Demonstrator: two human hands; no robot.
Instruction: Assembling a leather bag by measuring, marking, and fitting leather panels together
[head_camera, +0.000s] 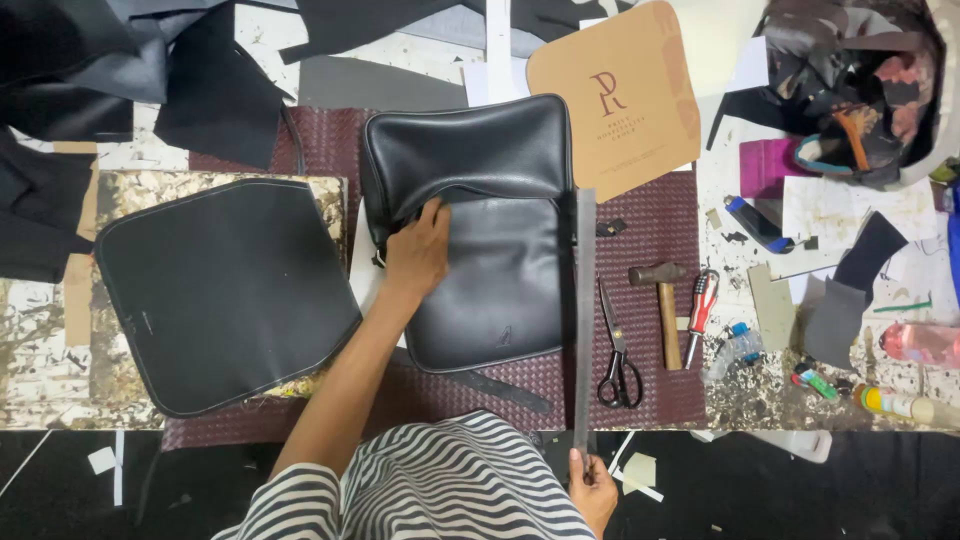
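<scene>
The left hand (418, 250) presses flat on the black leather bag (480, 230). The right hand (592, 487) grasps the near end of a long metal ruler (584, 310), just left of the scissors (617, 350).

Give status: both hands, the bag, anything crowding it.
Left hand flat on black leather bag, under its flap. Right hand grips near end of long metal ruler lying along bag's right edge. Scissors, hammer beside ruler.
</scene>
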